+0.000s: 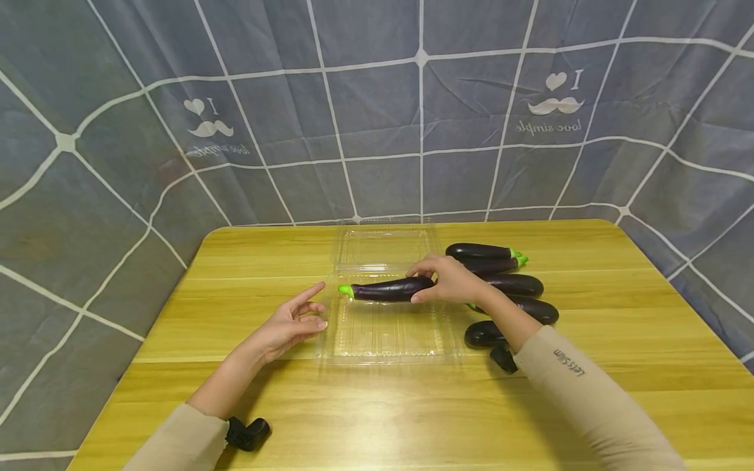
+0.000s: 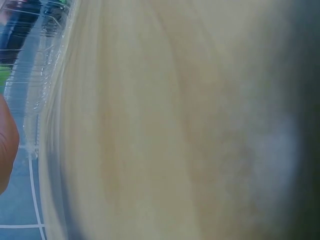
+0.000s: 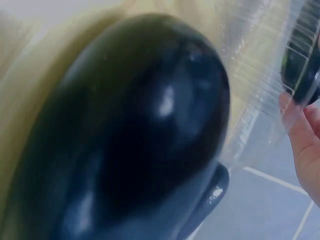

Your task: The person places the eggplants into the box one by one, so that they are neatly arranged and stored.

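Observation:
An eggplant point(image 1: 385, 290) with a bright green cap lies crosswise over the clear plastic container point(image 1: 377, 356). My right hand point(image 1: 450, 280) grips its thick end, thumb toward me, fingers on the far side. The green tip points left. In the right wrist view the right hand point(image 3: 305, 145) shows at the edge with that dark eggplant. My left hand point(image 1: 292, 325) is held beside the container's left edge, index finger extended toward the green cap, holding nothing. Only a piece of the left hand point(image 2: 6, 145) shows in the left wrist view.
Several more eggplants point(image 1: 515, 286) lie in a loose column right of the container, one large and close in the right wrist view. The container's lid point(image 1: 385, 248) lies folded back toward the grey checked curtain point(image 1: 377, 131). Wooden table point(image 1: 353, 412) extends in front.

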A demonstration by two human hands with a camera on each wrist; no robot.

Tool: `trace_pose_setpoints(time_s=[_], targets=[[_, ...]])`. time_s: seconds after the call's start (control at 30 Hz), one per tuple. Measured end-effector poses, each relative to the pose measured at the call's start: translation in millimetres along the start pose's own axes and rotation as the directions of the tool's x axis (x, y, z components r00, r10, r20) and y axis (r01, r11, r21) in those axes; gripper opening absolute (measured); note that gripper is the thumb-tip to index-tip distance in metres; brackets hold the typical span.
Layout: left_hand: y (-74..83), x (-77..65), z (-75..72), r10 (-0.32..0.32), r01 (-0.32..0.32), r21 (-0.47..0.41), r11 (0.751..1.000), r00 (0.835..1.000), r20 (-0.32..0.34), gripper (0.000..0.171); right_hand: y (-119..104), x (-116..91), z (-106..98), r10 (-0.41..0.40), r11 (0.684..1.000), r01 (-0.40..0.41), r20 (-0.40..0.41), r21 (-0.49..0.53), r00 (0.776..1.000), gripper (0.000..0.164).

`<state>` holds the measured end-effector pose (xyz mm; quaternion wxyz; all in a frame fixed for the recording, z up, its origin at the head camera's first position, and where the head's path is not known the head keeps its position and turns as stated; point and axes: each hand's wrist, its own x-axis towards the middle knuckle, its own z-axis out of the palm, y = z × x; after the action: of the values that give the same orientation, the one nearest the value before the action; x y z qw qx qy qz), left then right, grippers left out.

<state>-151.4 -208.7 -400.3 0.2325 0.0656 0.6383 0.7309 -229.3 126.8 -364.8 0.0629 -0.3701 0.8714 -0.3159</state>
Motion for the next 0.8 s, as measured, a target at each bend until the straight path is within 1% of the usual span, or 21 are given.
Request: trace_pose_setpoints(time_s=[0.23,0.47,0.67,0.8], targets=[[-0.9,0.3,-0.9,0.005,-0.006,0.003,1.0,1.0,0.015,0.082,-4,1,10,0.03,0.999,-0.03,-0.003,-0.028,1.0,0.045],[-1.3,-0.1,-1.5,0.012,-0.012,0.002,1.0,1.0,0.019,0.082,-6,3,18,0.003,0.99,-0.007,-0.031,-0.138,1.0,0.044],[-1.6,0.7,-1.3,0.013,-0.013,-0.008,1.0,1.0,0.022,0.082,-5,1,25,0.01,0.983,-0.018,-0.044,-0.185,0.999,0.044],[-1.8,0.8,-1.2,0.013,-0.013,-0.009,1.0,1.0,0.023,0.082,-4,0,30,-0.006,0.973,-0.002,-0.036,-0.229,0.999,0.044]])
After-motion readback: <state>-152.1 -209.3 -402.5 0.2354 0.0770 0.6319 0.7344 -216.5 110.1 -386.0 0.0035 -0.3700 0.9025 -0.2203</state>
